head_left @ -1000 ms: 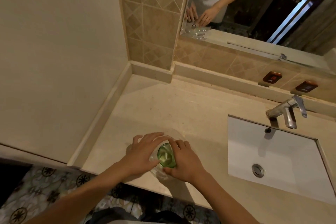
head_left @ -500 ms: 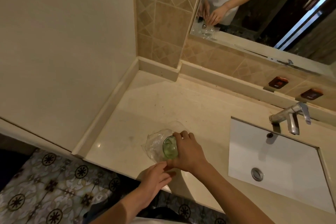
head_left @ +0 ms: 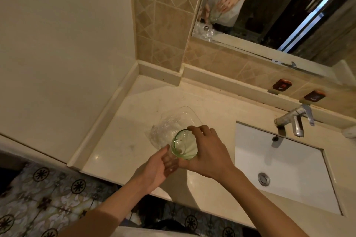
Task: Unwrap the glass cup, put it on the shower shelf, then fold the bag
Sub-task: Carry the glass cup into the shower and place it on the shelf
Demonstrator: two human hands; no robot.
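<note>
A clear glass cup point(head_left: 184, 144) with a green rim is held above the front of the vanity counter point(head_left: 123, 140), mouth facing up toward me. My right hand point(head_left: 209, 153) grips it around the rim and side. My left hand point(head_left: 157, 169) cups the lower part of the glass from below, fingers spread against it. The crumpled clear plastic bag point(head_left: 170, 123) lies on the counter just behind the cup, free of the glass. No shower shelf is in view.
A white rectangular sink point(head_left: 285, 171) with a chrome faucet point(head_left: 294, 119) sits to the right. A mirror point(head_left: 269, 9) above the backsplash reflects me. A plain wall point(head_left: 63, 44) borders the counter on the left; patterned floor tiles point(head_left: 38, 194) lie below.
The cup has come up out of the bag, which now lies loose behind it. My left hand has returned from below the counter edge to the base of the glass.
</note>
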